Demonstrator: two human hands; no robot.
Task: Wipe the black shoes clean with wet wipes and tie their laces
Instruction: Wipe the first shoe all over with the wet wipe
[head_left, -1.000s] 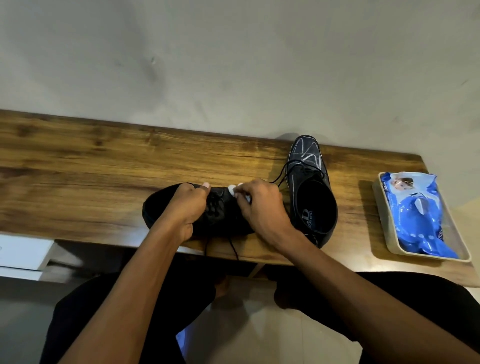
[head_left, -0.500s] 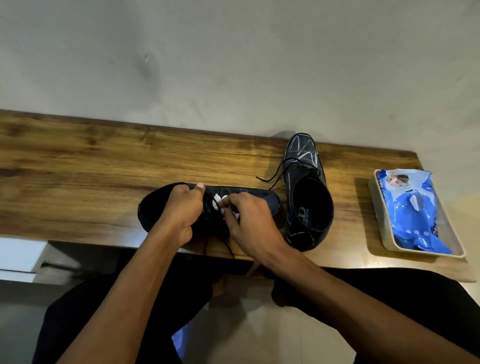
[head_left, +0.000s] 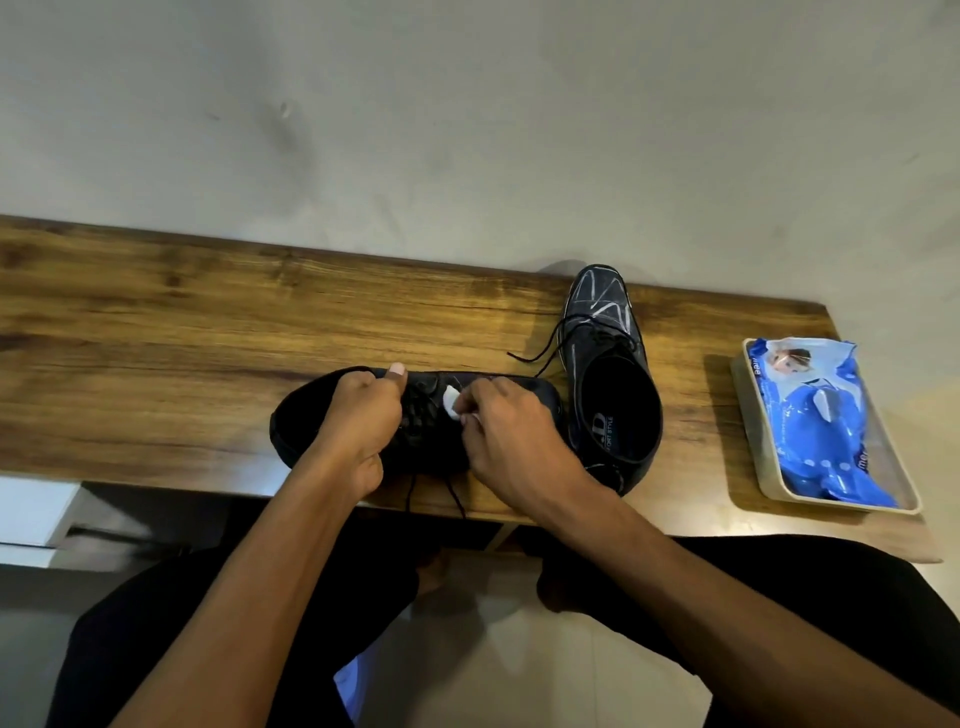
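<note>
Hands at work on a black shoe (head_left: 540, 395) lying across the near edge of a wooden table (head_left: 156, 338), at the centre of the frame, toe toward the right. The person's left hand (head_left: 358, 421) curls over the shoe's opening and left half, thumb up along the far rim, gripping it in place. The right hand (head_left: 514, 441) is bunched over the lace area, its fingertips pinching a small wad of white wet wipe (head_left: 451, 401) against the shoe's upper. Two loose lace ends (head_left: 457, 499) hang from this shoe over the table's front edge.

Just right of it, touching or nearly so, stands the second black shoe (head_left: 613, 374), upright, toe pointing toward the wall at the top of the frame, streaked with pale marks on its toe cap, its laces (head_left: 540, 353) undone and trailing left on the wood.

At the right edge of the frame, well apart from the shoes, a blue pack of wet wipes (head_left: 815, 415) lies in a shallow cream tray (head_left: 748, 415) on the table.
</note>
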